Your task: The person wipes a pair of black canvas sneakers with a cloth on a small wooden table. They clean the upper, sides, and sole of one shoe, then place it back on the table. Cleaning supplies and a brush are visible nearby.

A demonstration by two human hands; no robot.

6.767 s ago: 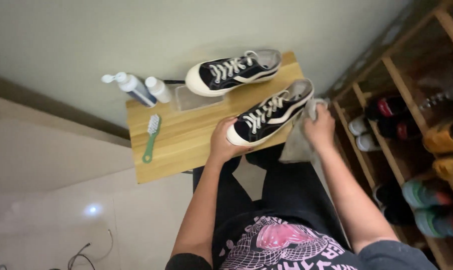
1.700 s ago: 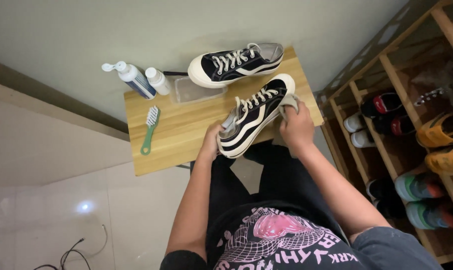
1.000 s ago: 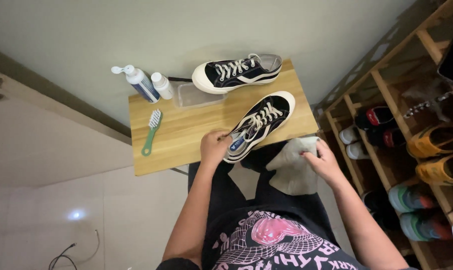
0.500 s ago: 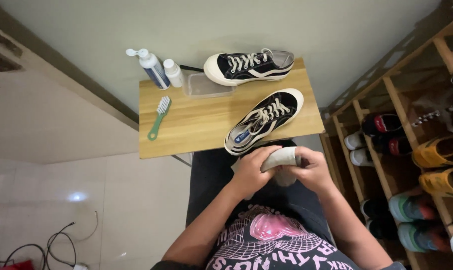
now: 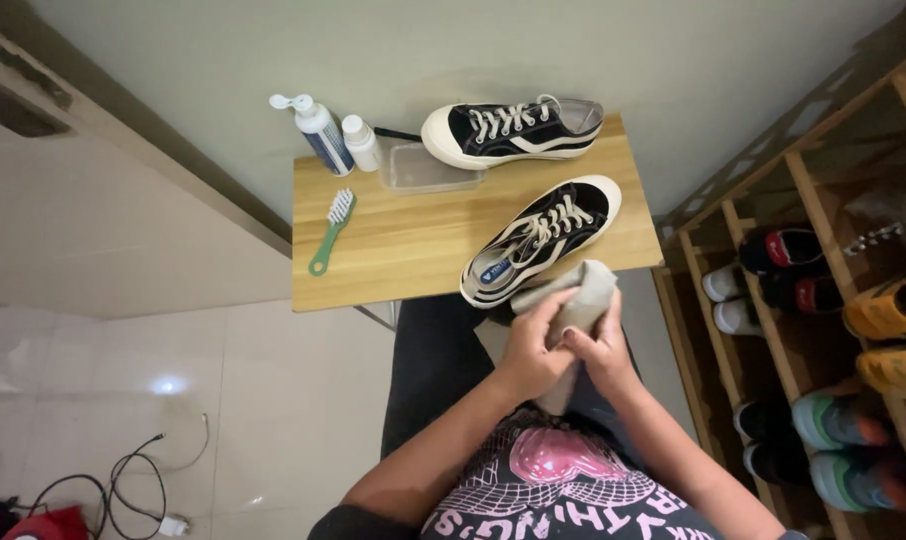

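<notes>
Both my hands hold a grey cloth (image 5: 581, 297) over my lap, just below the front edge of a small wooden table (image 5: 403, 250). My left hand (image 5: 531, 345) grips its lower left side and my right hand (image 5: 603, 350) its lower right. A black-and-white sneaker (image 5: 539, 240) lies diagonally on the table right above the cloth, touched by neither hand. A second matching sneaker (image 5: 511, 130) sits at the table's back edge.
On the table stand a white-and-blue pump bottle (image 5: 315, 130), a small white bottle (image 5: 361, 143) and a clear plastic tray (image 5: 428, 167); a green brush (image 5: 331, 230) lies at the left. A wooden shoe rack (image 5: 823, 300) with several shoes is at right. Cables (image 5: 123, 480) lie on the tiled floor.
My left hand let go of the near sneaker, which now rests on the table. Both hands came together on the cloth over my lap.
</notes>
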